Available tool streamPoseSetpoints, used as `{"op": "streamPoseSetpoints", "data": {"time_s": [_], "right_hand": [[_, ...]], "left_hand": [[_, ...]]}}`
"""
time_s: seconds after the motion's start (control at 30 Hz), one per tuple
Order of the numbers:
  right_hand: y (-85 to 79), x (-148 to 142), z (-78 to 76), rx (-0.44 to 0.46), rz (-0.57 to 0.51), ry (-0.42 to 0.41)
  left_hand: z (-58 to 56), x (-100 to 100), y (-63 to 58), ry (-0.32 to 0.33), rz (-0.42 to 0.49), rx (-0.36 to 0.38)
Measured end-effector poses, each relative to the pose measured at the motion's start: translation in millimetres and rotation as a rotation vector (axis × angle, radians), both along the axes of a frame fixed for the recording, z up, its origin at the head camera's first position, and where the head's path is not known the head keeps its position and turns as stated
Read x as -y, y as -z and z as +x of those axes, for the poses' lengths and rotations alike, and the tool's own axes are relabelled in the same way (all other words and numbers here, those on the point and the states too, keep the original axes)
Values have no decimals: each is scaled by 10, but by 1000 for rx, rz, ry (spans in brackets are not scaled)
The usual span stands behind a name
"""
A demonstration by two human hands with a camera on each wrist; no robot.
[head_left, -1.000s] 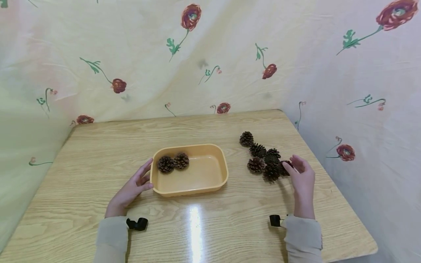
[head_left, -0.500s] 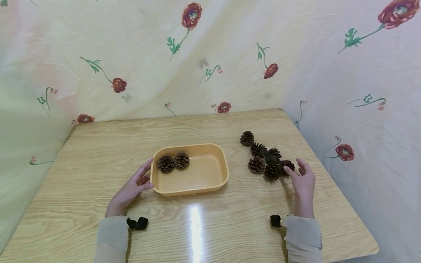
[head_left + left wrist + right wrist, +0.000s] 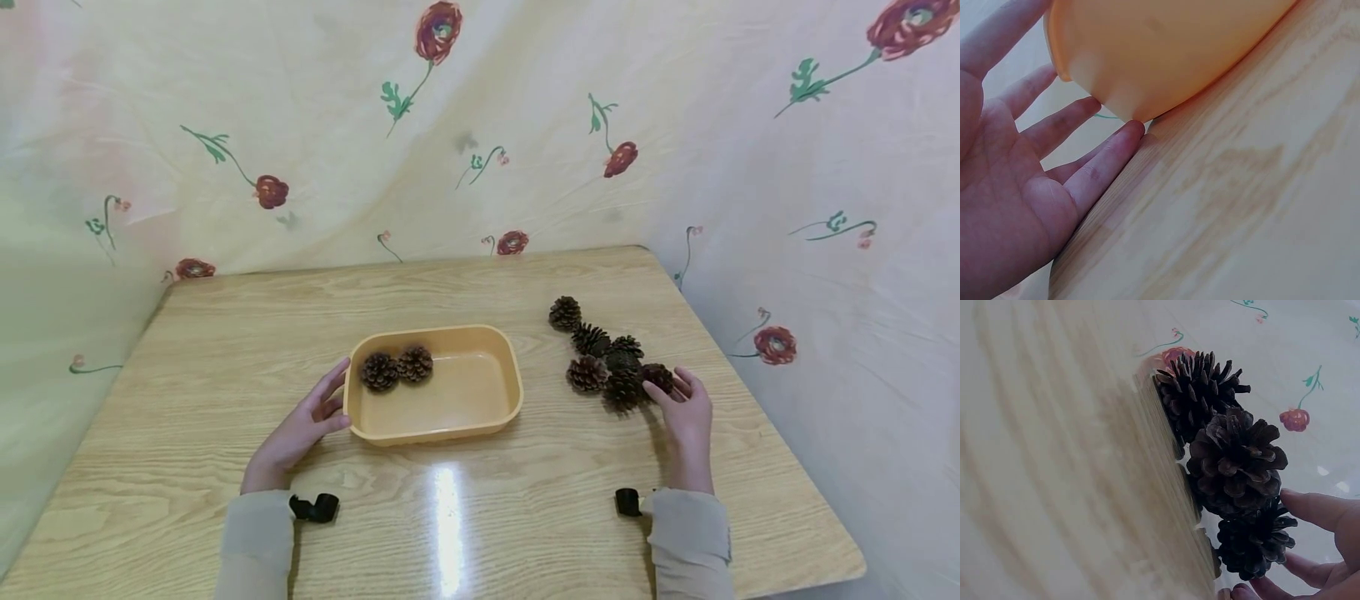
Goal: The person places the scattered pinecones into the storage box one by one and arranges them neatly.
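Observation:
An orange-yellow plastic box stands on the table, with two brown pine cones at its left end. My left hand rests against the box's left end, its fingers spread and fairly straight; in the left wrist view the fingertips touch the outer wall. To the right lies a cluster of several pine cones. At the cluster's right edge, my right hand holds the outermost pine cone between thumb and fingers. The right wrist view shows that pine cone beside another, larger-looking cone.
The wood-grain table has its right edge just beyond my right hand. A flower-printed cloth hangs behind and along both sides. Small black wrist devices sit at both sleeves. A light reflection lies on the table's front middle.
My right hand has moved slightly left, and its spread fingers have come together on the outermost pine cone. My left hand and the box have stayed put.

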State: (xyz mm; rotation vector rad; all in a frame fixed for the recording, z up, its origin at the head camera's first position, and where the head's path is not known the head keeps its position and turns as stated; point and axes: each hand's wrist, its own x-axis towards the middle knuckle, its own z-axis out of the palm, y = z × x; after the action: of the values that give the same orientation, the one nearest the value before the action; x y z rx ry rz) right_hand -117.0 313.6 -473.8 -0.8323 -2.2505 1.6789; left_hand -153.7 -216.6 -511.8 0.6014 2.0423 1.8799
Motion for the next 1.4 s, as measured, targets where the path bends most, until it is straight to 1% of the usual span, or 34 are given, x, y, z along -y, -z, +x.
{"op": "streamPoseSetpoints", "data": {"time_s": [0.1,0.17,0.37,0.53,0.77,1.0,1.27,1.4], "right_hand": [[20,4,-22,0,-21,19],[28,6,-28,-3,-17,26],[32,6,-25,3,8,7],[46,10,-38,12,17,20],[57,-4,-36,25,-5,70],[42,-18,-1,26,-77,136],[6,2,34,7,-80,155],[7,5,32,8,-61,152]], "left_hand": [[-1,4,-7,-1,-6,-3],[-2,6,-9,-1,-8,-7],[-6,12,-3,-3,-4,-4],[-7,19,2,-1,1,-6],[-12,16,2,-6,-4,-2],[-14,-4,-14,-3,8,6],[-9,-6,-6,-9,11,8],[-14,4,6,-5,16,13]]}}
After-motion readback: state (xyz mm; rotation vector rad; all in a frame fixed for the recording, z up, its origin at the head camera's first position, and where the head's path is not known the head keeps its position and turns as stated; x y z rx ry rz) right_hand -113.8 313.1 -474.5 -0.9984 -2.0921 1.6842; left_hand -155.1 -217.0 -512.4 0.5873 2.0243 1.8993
